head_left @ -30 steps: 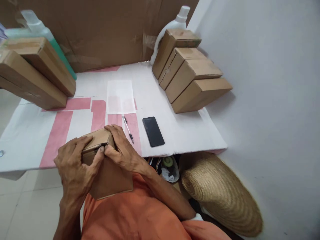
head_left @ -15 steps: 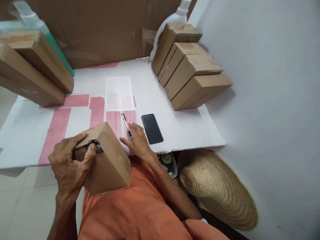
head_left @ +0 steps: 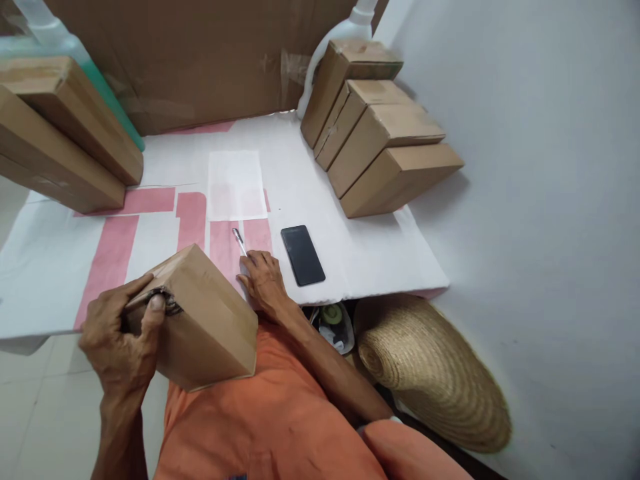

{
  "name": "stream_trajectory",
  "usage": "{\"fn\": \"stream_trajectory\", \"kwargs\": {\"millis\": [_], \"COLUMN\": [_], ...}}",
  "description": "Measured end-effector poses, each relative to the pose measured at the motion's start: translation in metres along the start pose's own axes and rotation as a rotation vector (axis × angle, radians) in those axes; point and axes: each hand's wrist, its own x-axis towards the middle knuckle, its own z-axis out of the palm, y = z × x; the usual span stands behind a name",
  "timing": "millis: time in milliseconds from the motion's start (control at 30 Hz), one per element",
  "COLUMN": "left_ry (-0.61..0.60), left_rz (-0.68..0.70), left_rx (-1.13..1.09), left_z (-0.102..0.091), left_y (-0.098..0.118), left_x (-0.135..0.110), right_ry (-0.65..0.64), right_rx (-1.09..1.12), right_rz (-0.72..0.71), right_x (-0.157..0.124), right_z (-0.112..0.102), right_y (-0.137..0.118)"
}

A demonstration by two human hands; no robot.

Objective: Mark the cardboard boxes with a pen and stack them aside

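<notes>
My left hand (head_left: 120,327) grips a cardboard box (head_left: 205,320) by its upper left corner, with the thumb pressed at a torn, dark opening there. The box is tilted, its lower end against the orange clothing on my lap. At the table's front edge, my right hand (head_left: 263,280) has its fingers bent over a pen (head_left: 239,239). Only the pen's far end shows; the rest is hidden under the fingers. To the right of that hand lies a black phone (head_left: 303,255), apart from it. A white sheet of paper (head_left: 236,185) lies just beyond the pen.
Several cardboard boxes (head_left: 395,180) stand in a row at the right by the wall, a white jug (head_left: 345,30) behind them. More boxes (head_left: 65,153) and a green-liquid jug (head_left: 75,50) are at the left. A straw hat (head_left: 435,373) sits below the table's right edge.
My right hand has drawn its fingers in over the pen, and the pen has shifted a little left. My left hand has moved slightly left and down, tilting the box further.
</notes>
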Motion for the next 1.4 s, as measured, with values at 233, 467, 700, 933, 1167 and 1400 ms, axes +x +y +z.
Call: {"fn": "stream_trajectory", "kwargs": {"millis": [233, 467, 700, 933, 1167, 1400], "left_ry": [-0.059, -0.122, -0.130, -0.134, -0.126, -0.116], "left_rz": [-0.005, 0.018, 0.055, 0.062, 0.058, 0.096], "left_rx": [0.036, 0.097, 0.166, 0.192, 0.204, 0.214], "left_z": [0.002, 0.011, 0.020, 0.022, 0.024, 0.026], "left_y": [0.011, 0.028, 0.032, 0.033, 0.029, 0.028], "left_x": [0.005, 0.012, 0.015, 0.015, 0.013, 0.012], "right_ry": [-0.042, -0.001, 0.100, 0.067, 0.076, 0.097], "right_rx": [0.099, 0.341, 1.570, 1.730, 1.730, 1.617], "right_rz": [0.332, 0.341, 0.016, -0.089, -0.141, -0.094], "right_x": [-0.001, 0.007, -0.016, -0.035, -0.040, -0.041], "right_z": [-0.012, -0.046, -0.106, -0.112, -0.109, -0.097], "right_y": [-0.003, 0.022, 0.009, -0.031, -0.037, -0.046]}}
